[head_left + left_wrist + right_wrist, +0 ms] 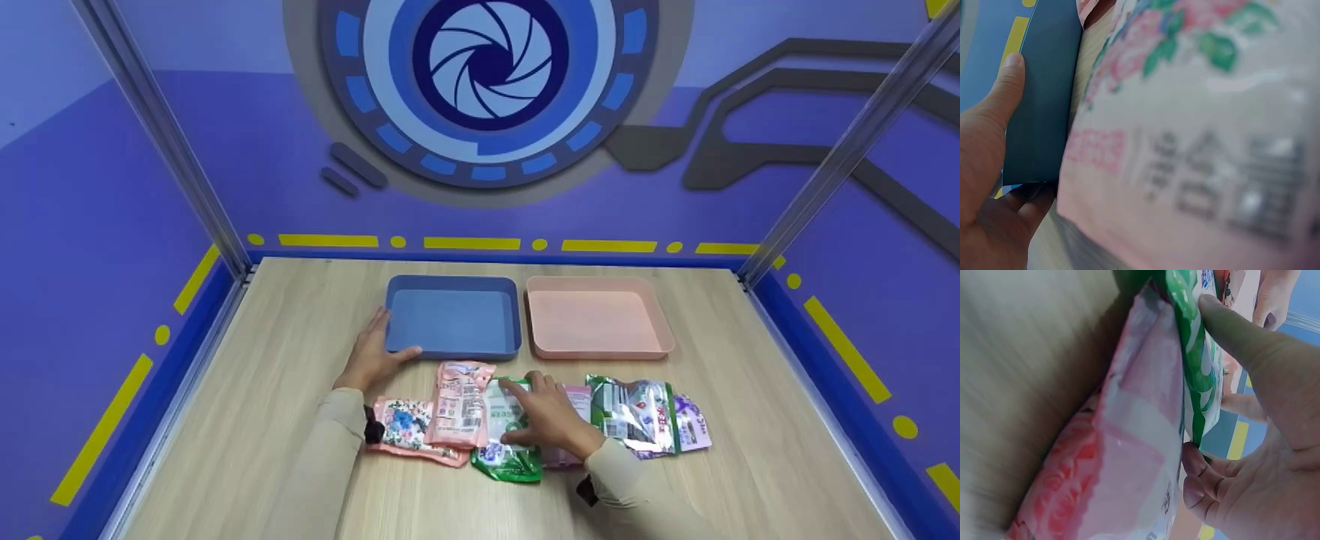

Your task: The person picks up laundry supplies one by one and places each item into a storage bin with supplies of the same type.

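Note:
My left hand (pixel 373 360) holds the front left corner of a blue tray (pixel 453 319). Its thumb lies along the front wall and the other fingers go round the left side. Below it are a floral pink pouch (pixel 409 427) and a pink pouch with printed text (pixel 459 405). With thumb and fingers, my right hand (pixel 551 416) grips a green and white pouch (pixel 501 411) across its width. In the right wrist view, fingertips bend at that pouch's edge, close by a pink pouch with roses (pixel 1123 461) partly hidden from the head camera.
To the right lies a silver and green pouch (pixel 634 416), overlapping a purple pouch (pixel 691 424). A pink tray (pixel 600 319) sits beside the blue one at the back of the wooden table (pixel 300 300). Purple-blue panels (pixel 225 150) and metal posts border the table.

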{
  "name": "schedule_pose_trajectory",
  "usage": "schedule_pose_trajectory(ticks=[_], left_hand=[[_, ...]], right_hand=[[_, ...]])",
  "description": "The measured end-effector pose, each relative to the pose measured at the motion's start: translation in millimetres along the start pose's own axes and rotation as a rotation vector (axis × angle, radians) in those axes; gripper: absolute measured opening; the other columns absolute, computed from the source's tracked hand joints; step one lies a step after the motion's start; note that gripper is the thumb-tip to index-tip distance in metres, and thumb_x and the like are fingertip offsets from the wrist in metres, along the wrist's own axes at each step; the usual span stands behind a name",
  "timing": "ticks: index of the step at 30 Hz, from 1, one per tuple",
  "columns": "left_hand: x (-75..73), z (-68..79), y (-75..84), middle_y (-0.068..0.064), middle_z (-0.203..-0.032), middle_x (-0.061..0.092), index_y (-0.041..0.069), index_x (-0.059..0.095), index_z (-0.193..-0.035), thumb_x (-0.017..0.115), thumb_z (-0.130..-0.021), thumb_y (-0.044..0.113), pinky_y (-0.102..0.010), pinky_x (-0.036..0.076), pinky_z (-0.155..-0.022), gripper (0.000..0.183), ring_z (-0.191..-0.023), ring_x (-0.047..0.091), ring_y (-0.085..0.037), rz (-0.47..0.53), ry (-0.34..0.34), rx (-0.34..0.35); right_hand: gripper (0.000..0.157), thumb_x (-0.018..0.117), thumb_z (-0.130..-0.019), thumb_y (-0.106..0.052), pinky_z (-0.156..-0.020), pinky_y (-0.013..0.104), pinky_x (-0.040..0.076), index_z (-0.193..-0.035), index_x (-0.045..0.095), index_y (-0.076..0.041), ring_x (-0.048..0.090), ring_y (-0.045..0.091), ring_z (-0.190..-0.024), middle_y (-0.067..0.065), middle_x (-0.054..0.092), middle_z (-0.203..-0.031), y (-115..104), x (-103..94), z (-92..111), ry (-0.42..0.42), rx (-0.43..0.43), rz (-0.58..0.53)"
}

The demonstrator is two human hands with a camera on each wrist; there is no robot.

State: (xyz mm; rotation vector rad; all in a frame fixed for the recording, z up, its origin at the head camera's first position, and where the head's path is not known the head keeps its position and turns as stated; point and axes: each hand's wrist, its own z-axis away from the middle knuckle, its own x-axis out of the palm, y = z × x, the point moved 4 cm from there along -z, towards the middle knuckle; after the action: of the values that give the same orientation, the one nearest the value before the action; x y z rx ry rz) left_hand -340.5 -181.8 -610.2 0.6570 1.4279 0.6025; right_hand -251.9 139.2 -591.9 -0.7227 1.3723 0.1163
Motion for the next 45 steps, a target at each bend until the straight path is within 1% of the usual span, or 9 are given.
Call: schedule_pose_trajectory(ticks=[6,12,16,22,25,30,36,42,45], left_hand=[[0.5,-1.1,-1.0,-0.012,-0.172,0.012,0.005,0.02,-0.164,0.08,-0.088,0.048,-0.051,0.019,-0.125,0.105,-0.157,0.013,-0.033,-0.005,0.001,0.0],[1.1,-0.9,-0.4,-0.013,-0.172,0.012,0.005,0.02,-0.164,0.08,-0.088,0.048,-0.051,0.019,-0.125,0.106,-0.157,0.013,-0.034,-0.001,-0.003,-0.007],[0.4,-0.1,0.5,-0.012,-0.172,0.012,0.006,0.02,-0.164,0.08,-0.088,0.047,-0.051,0.018,-0.125,0.105,-0.157,0.013,-0.034,0.01,0.003,-0.013],[0.8,1.5,-0.1,-0.011,-0.172,0.01,0.008,0.018,-0.165,0.079,-0.089,0.047,-0.051,0.018,-0.125,0.105,-0.157,0.012,-0.034,0.015,0.001,-0.013],[1.1,1.4,-1.0,-0.01,-0.173,0.009,0.009,0.018,-0.165,0.079,-0.088,0.048,-0.05,0.018,-0.125,0.106,-0.157,0.012,-0.033,0.016,-0.005,-0.022],[0.1,1.7,0.2,-0.012,-0.172,0.011,0.006,0.019,-0.164,0.079,-0.089,0.046,-0.053,0.021,-0.124,0.104,-0.156,0.015,-0.035,0.012,-0.005,-0.008],[-0.4,1.9,1.5,-0.013,-0.172,0.012,0.006,0.02,-0.164,0.079,-0.089,0.045,-0.053,0.022,-0.124,0.103,-0.156,0.016,-0.035,0.006,0.003,-0.011],[-0.3,1.3,1.0,-0.012,-0.172,0.012,0.007,0.018,-0.165,0.08,-0.089,0.045,-0.052,0.021,-0.125,0.104,-0.156,0.016,-0.035,0.015,0.004,-0.01],[-0.1,0.9,0.5,-0.011,-0.172,0.011,0.007,0.018,-0.165,0.079,-0.089,0.045,-0.052,0.021,-0.125,0.105,-0.156,0.015,-0.035,0.02,-0.002,-0.012]], right_hand=[[0.101,0.095,-0.069,-0.04,-0.09,0.057,0.052,-0.152,0.048,-0.008,0.052,0.04,-0.11,0.032,0.046,-0.129,0.5,-0.3,-1.4,0.024,0.012,-0.092],[0.102,0.097,-0.069,-0.031,-0.088,0.055,0.055,-0.154,0.045,-0.007,0.054,0.034,-0.101,0.031,0.046,-0.124,1.7,-0.7,-3.2,0.006,0.065,-0.179],[0.1,0.096,-0.07,-0.03,-0.087,0.054,0.055,-0.153,0.046,-0.007,0.054,0.03,-0.095,0.031,0.048,-0.122,2.7,-1.7,-4.0,0.006,0.06,-0.187],[0.097,0.097,-0.069,-0.031,-0.078,0.048,0.052,-0.151,0.05,-0.009,0.049,0.025,-0.088,0.023,0.049,-0.113,2.4,-3.3,-4.4,0.015,0.072,-0.173],[0.095,0.096,-0.07,-0.029,-0.079,0.048,0.052,-0.152,0.05,-0.011,0.05,0.026,-0.089,0.022,0.047,-0.116,1.3,-3.2,-4.0,0.015,0.084,-0.189],[0.093,0.095,-0.072,-0.022,-0.085,0.054,0.055,-0.152,0.049,-0.008,0.055,0.03,-0.093,0.027,0.043,-0.127,-0.6,-3.7,-3.6,0.021,0.058,-0.225],[0.091,0.095,-0.072,-0.018,-0.085,0.051,0.055,-0.151,0.05,-0.006,0.052,0.028,-0.094,0.025,0.042,-0.121,-1.2,-5.8,-3.8,0.02,0.067,-0.256],[0.09,0.093,-0.074,-0.019,-0.087,0.053,0.056,-0.151,0.05,-0.008,0.057,0.029,-0.099,0.03,0.049,-0.129,-0.9,-4.9,-4.6,-0.025,0.101,-0.272],[0.086,0.093,-0.074,-0.021,-0.089,0.052,0.055,-0.149,0.053,-0.008,0.058,0.028,-0.102,0.027,0.056,-0.127,-0.1,-5.2,-6.3,-0.032,0.1,-0.254]])
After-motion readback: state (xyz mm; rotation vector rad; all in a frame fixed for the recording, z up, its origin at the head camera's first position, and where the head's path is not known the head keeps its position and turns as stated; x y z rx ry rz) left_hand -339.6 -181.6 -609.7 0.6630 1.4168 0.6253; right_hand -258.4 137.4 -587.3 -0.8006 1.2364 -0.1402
